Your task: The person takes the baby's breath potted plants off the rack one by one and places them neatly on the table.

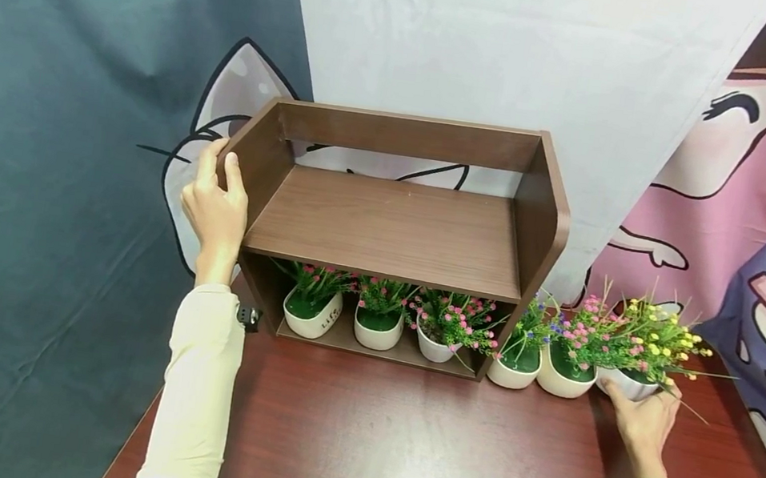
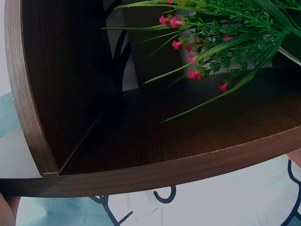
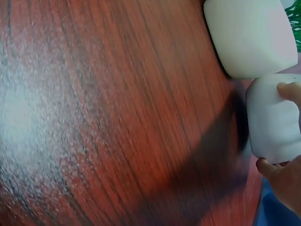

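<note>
The left hand point(image 1: 216, 205) grips the left side panel point(image 1: 268, 163) of a brown wooden shelf point(image 1: 392, 228) near its front edge. The right hand point(image 1: 645, 423) grasps a white pot point(image 1: 628, 386) of yellow flowers point(image 1: 667, 341), its thumb and fingers on the pot's wall. This pot is at the right end of the row, just beside a cream pot point(image 1: 564, 380) with pink flowers point(image 1: 590, 323); whether its base fully meets the red-brown table point(image 1: 400, 443) is hard to tell.

Next to the shelf's right side is a pot with blue flowers point(image 1: 514, 369). Three more potted plants stand in the lower compartment point(image 1: 260, 287), the leftmost pot point(image 1: 314, 319) bearing the word "Life". Behind hangs a cloth point(image 1: 524, 48) with cartoon figures.
</note>
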### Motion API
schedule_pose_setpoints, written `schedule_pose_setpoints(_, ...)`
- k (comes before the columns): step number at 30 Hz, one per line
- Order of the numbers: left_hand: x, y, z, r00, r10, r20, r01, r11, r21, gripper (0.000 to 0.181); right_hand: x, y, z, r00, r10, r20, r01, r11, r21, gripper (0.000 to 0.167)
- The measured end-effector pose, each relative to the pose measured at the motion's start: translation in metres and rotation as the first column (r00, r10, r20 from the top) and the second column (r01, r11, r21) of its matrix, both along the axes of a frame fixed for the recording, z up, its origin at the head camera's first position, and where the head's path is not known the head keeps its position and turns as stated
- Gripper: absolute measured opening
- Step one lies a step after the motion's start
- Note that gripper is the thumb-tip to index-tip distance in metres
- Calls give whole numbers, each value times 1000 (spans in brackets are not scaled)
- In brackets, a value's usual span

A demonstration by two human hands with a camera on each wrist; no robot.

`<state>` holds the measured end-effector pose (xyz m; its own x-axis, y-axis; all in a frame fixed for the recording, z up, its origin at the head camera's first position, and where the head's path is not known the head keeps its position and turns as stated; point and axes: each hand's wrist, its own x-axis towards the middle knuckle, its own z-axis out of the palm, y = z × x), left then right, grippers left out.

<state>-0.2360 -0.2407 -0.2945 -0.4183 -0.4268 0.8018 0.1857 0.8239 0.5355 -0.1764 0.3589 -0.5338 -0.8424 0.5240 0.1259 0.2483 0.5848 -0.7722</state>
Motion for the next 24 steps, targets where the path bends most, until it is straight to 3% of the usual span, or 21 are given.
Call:
schedule_pose_setpoints(7, 0, 1, 1, 1000, 1, 2, -1, 1000, 6, 34, 0, 3, -2, 997, 31, -70, -29, 999, 20, 83)
schedule_pose_setpoints(10, 1, 1, 0, 1000, 7, 1, -7, 1000, 10, 33, 2, 3, -2, 997, 9, -82, -6, 999, 31, 81)
schedule_pose_setpoints(16, 1, -1, 1, 1000, 17, -10, -17, 1000, 2, 33, 10, 2, -5, 997, -24, -76, 27, 999, 37, 78)
schedule_pose_setpoints(24, -1, -1, 0, 1000, 15, 7, -15, 1000, 15, 32, 17, 5, -11, 997, 42, -65, -36, 995, 96, 78)
